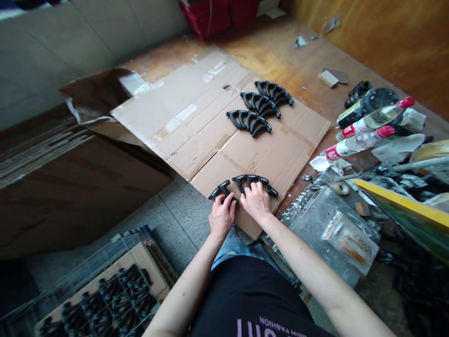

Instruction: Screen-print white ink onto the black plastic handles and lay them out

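Black curved handles lie in a front row near the edge of a flat cardboard sheet (259, 154). My left hand (222, 217) has its thumb and fingers closed on a black curved handle (223, 187) on the row's left side. Beside it, my right hand (256, 201) bends its fingers over another black handle (250, 179), partly hiding it. One more handle (272, 191) shows just right of that hand. Farther up the sheet, several like handles rest in fanned, nested groups (249, 120).
A wire crate (119, 243) with more black handles stands low on the left, below a large cardboard box (70, 187). To the right are red-capped bottles (358, 142), a tape roll (339, 188) and a yellow-edged board (403, 201). A red bag (217, 18) sits at the back.
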Demonstrator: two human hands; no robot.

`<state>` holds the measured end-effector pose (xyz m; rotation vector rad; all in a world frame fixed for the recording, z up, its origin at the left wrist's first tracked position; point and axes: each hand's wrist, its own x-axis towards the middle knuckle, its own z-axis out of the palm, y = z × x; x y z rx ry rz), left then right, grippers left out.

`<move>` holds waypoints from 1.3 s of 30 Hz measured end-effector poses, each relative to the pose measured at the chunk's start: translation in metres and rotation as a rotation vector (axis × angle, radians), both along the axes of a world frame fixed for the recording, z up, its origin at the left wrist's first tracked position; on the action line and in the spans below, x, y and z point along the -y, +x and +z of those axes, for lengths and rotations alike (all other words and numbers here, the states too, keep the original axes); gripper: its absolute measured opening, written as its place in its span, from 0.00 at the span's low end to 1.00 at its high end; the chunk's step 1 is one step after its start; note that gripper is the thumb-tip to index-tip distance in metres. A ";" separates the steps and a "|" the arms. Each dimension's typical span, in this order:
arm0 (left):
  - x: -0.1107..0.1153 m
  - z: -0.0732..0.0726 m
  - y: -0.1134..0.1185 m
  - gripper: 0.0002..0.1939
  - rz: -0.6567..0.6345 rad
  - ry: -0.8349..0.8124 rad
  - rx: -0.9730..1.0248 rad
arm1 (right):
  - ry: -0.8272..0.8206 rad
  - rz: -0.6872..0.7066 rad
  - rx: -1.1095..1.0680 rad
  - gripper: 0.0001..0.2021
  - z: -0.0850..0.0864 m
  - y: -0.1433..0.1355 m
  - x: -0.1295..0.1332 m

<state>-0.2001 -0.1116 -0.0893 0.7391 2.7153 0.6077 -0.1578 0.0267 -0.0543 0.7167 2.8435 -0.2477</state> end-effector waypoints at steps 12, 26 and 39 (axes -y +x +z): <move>-0.007 0.005 -0.002 0.19 0.042 -0.025 0.027 | -0.018 0.000 -0.009 0.13 -0.001 0.003 -0.003; -0.008 0.016 -0.006 0.18 0.020 -0.154 -0.051 | -0.038 -0.059 -0.047 0.12 -0.005 0.004 -0.003; -0.010 -0.006 -0.055 0.23 -0.134 0.013 -0.107 | -0.180 0.000 -0.133 0.16 -0.005 -0.001 -0.004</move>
